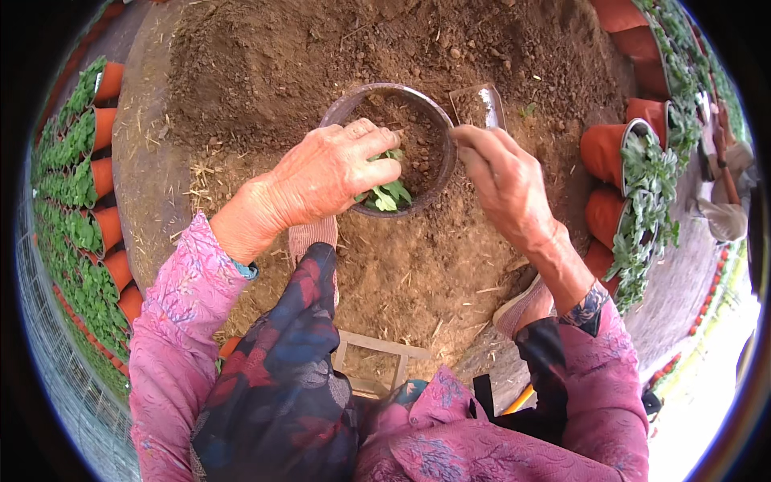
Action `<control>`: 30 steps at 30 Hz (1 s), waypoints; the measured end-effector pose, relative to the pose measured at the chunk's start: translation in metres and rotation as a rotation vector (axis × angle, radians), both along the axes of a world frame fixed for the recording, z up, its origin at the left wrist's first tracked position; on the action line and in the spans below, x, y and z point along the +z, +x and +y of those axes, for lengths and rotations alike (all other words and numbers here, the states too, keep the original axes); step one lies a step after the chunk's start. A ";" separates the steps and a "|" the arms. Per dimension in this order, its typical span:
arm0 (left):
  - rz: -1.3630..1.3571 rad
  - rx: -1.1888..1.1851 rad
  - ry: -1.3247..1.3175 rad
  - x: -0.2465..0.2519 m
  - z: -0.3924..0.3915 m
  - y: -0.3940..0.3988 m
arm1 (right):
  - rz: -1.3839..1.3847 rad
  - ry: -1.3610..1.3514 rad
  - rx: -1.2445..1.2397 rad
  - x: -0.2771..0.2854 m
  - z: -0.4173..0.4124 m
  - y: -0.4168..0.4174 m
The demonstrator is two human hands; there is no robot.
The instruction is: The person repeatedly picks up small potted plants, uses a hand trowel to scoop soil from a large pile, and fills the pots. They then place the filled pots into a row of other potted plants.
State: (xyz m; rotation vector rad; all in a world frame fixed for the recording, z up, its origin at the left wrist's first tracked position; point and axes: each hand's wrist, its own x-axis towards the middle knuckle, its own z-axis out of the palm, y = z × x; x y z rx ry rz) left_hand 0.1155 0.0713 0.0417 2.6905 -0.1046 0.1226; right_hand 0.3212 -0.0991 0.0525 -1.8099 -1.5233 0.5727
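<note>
A round plastic pot (450,158) stands on the soil before me, partly filled with brown soil (415,129). My left hand (337,172) reaches over its left side, thumb and fingers around a green leafy seedling (388,196); its stem and roots are hidden. Leaves show between the fingers and below the thumb. My right hand (506,181) is at the pot's right rim, fingers curled, fingertips at or close to the rim. Whether it grips anything is unclear. Just beyond it lies a metal scoop (493,107), its lower end hidden behind the hand.
A soil heap (271,66) rises beyond the pot. Orange pots with green plants line the left (103,175) and right (605,156). A wooden stool frame (385,344) is below me, between my shoes (313,238). Another person (726,187) is at far right.
</note>
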 end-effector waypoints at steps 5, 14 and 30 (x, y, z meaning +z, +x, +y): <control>-0.061 -0.043 0.108 -0.006 -0.005 0.005 | -0.135 -0.054 0.215 -0.032 0.071 -0.014; -0.007 0.068 -0.171 -0.007 0.014 0.015 | -0.571 -0.504 0.470 -0.001 0.055 -0.015; 0.241 0.278 -0.441 0.001 0.030 0.051 | -0.221 -0.191 0.140 -0.026 0.019 -0.099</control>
